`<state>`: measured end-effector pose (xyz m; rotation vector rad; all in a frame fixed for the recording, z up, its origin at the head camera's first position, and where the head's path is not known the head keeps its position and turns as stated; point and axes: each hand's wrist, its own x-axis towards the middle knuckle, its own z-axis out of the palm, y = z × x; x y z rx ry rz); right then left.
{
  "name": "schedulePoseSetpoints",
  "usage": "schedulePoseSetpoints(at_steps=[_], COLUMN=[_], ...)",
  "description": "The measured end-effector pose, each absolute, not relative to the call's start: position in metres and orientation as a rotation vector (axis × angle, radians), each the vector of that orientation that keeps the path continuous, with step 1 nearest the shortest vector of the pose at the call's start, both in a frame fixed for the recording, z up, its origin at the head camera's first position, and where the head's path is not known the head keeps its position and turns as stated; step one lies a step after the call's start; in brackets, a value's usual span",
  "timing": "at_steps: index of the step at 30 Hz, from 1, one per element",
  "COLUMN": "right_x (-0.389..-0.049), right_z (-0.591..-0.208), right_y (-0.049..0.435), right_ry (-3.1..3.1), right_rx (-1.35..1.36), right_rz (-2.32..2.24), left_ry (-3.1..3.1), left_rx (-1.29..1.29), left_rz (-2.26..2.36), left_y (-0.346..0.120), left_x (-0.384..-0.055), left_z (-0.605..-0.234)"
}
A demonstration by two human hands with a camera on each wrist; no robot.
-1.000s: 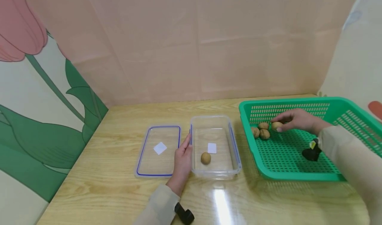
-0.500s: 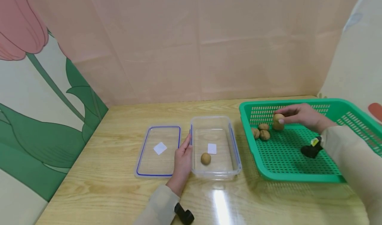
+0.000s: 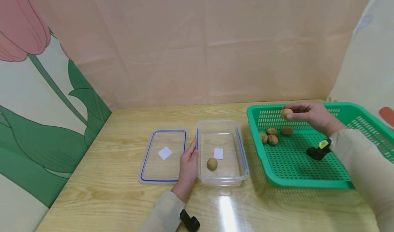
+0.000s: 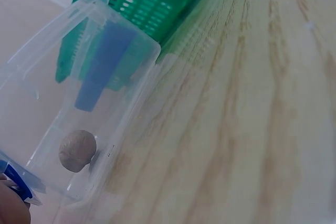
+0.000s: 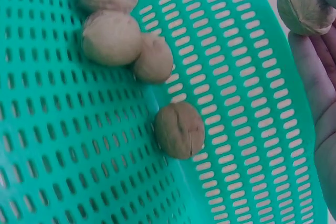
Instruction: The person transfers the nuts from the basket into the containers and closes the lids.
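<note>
My right hand [image 3: 315,117] pinches a walnut [image 3: 286,113] between thumb and fingers, raised near the back rim of the green basket [image 3: 307,183]. Below it several walnuts [image 3: 272,139] lie on the basket floor, most of them grouped at the left side; in the right wrist view a lone walnut [image 5: 179,130] sits apart from that cluster. The left hand [image 3: 188,165] rests along the left side of a clear plastic box [image 3: 223,180], fingers straight against its wall. Inside the box, one walnut [image 3: 212,163] lies near the front left.
A clear lid [image 3: 163,181] with a blue seal lies flat on the wooden table [image 3: 101,191], just left of the left hand. White paper squares show on the lid and in the box. A pink-beige covering [image 3: 203,47] rises behind the table.
My right hand has lifted a walnut up from the basket floor toward the back rim, uncovering another walnut beneath. The left hand has stayed at the box.
</note>
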<state>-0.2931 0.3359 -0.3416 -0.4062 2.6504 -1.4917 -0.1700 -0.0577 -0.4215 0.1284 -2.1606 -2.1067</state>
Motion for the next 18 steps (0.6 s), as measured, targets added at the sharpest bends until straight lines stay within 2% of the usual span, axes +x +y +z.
schedulePoseSetpoints(at_steps=[7, 18], right_x=[-0.289, -0.28], right_z=[-0.335, -0.332], right_y=[0.318, 0.28], right_ry=[2.651, 2.458], right_rx=[-0.344, -0.423], right_rz=[-1.591, -1.948], left_ry=[-2.161, -2.155], left_rx=[0.122, 0.124], left_rz=[-2.095, -2.107], left_y=[-0.057, -0.058], left_x=[-0.169, -0.17], left_z=[-0.419, -0.421])
